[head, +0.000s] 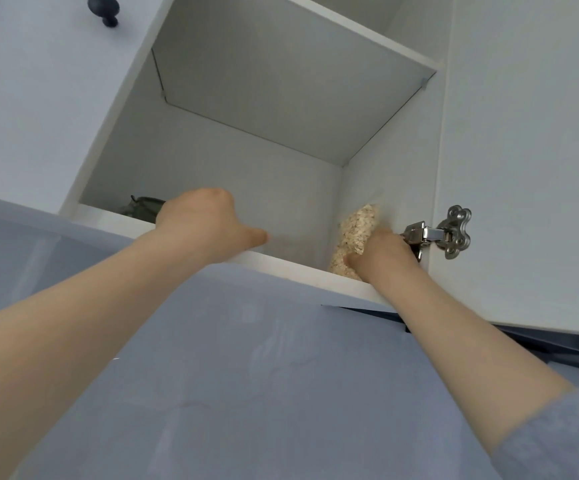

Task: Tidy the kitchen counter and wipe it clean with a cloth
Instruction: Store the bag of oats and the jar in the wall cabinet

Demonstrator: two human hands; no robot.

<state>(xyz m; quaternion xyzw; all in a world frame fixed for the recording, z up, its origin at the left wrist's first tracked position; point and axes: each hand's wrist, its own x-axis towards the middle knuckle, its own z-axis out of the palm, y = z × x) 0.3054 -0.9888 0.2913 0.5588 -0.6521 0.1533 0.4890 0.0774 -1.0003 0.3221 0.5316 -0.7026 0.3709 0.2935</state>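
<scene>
Cabinet (211, 161): a white wall unit is viewed from below; its interior is exposed and one inner shelf (281, 81) is fitted across the upper part.
Door (523, 168): it is swung open at the right side of the cabinet and is carried on a metal hinge (437, 233) fixed at the cabinet's right wall.
Neighbouring door (38, 98): it is closed, to the left of the opening, and a dark round knob (104, 8) is mounted near its top.
Bag of oats (357, 230): a clear bag of pale flakes is located at the front right corner of the cabinet floor (298, 271), against the right wall and just beside the hinge.
Right hand (381, 254): the fingers are curled round the lower part of the bag of oats, which is gripped at the floor's front edge.
Left hand (201, 223): it is raised over the front edge of the cabinet floor, left of centre; the thumb is extended to the right, the fingers are hidden behind the hand, and their state cannot be told.
Dark object (142, 204): a greenish item is partly seen on the cabinet floor, just left of the left hand; contact cannot be told.
Sleeve (558, 438): blue-grey fabric is pushed up on the right forearm.
</scene>
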